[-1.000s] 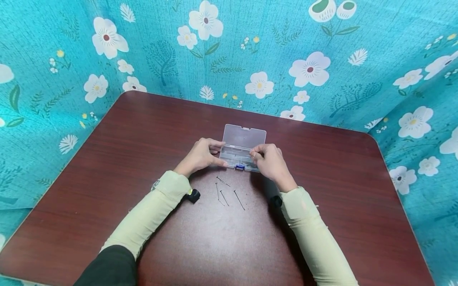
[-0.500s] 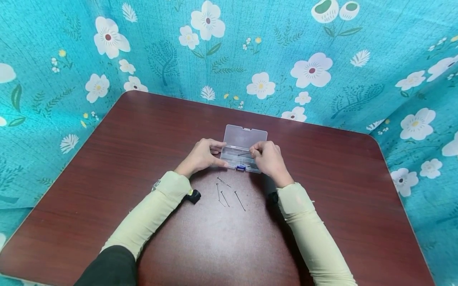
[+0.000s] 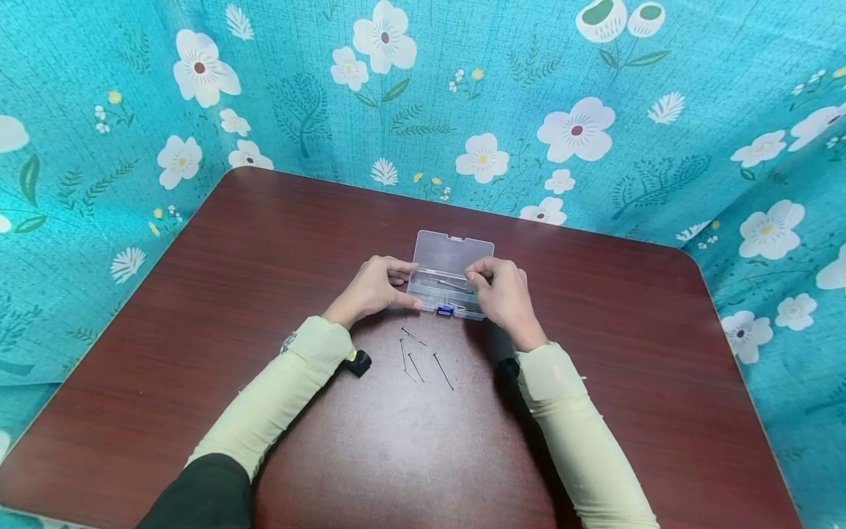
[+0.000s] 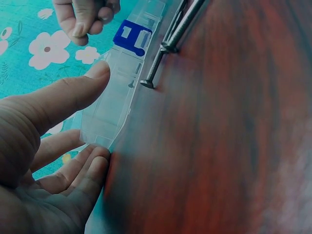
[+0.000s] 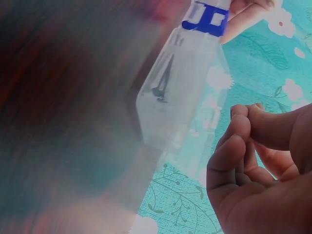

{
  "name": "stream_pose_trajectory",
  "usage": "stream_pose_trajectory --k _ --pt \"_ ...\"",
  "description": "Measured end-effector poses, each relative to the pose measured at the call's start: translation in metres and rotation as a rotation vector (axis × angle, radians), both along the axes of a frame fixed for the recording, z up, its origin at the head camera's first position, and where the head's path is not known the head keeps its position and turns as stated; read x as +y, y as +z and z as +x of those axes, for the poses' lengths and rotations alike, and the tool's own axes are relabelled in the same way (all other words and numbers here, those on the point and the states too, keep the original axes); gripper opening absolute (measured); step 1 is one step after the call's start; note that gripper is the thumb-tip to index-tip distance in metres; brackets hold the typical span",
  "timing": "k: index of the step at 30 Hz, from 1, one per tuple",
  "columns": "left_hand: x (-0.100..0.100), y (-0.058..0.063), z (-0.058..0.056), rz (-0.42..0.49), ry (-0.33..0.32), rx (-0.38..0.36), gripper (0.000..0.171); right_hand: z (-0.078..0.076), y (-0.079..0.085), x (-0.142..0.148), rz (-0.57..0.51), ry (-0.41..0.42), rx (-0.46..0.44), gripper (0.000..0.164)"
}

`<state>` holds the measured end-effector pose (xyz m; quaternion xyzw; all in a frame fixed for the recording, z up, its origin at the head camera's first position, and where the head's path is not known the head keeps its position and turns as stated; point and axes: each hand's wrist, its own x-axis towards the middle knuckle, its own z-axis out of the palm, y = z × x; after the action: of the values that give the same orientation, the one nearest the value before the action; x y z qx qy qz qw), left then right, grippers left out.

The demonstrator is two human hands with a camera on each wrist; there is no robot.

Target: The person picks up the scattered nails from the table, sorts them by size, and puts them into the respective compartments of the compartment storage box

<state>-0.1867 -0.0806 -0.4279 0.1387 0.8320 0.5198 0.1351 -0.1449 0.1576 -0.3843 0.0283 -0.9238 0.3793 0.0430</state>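
A small clear plastic box [image 3: 431, 298] lies with its lid [image 3: 453, 251] raised at the back and a blue latch [image 3: 446, 311] in front. My left hand [image 3: 371, 291] grips its left end, thumb at the front corner and fingers round the side. Over the right part, my right hand [image 3: 505, 295] has its fingers curled and thumb against the fingertips, with nothing visible between them. One nail [image 3: 454, 285] lies slanted in the rear compartment. Through the front wall, dark nails [image 5: 164, 83] show at the right end. Several loose nails [image 3: 443, 371] lie in front of the box.
The box stands on a dark red-brown wooden table [image 3: 297, 242]. A blue flowered curtain [image 3: 423, 88] hangs behind and along the sides. A black wrist camera [image 3: 359, 363] sits at my left sleeve.
My right hand carried a nail over the rear compartment and has drawn slightly right from it. The nail now lies slanted there. My left hand keeps its hold on the box.
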Motion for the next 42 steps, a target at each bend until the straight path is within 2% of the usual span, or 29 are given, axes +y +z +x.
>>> stream_pose_trajectory --k 12,20,27,35,42 --pt "0.001 0.001 0.001 0.007 0.011 0.004 0.071 0.020 0.006 0.001 0.001 0.045 -0.056 0.013" --pt "0.000 0.001 0.001 0.001 0.010 0.003 0.072 0.037 0.006 0.003 0.072 0.120 -0.098 0.010" --pt "0.001 0.001 0.002 -0.003 0.005 -0.001 0.073 0.056 0.004 0.001 0.077 0.196 -0.155 0.009" --pt "0.000 0.002 0.003 0.003 0.009 -0.008 0.072 0.071 0.000 -0.004 0.133 0.297 -0.172 0.008" --pt "-0.001 0.000 0.002 0.003 0.000 0.004 0.073 0.082 -0.003 -0.011 0.157 0.352 -0.194 0.006"
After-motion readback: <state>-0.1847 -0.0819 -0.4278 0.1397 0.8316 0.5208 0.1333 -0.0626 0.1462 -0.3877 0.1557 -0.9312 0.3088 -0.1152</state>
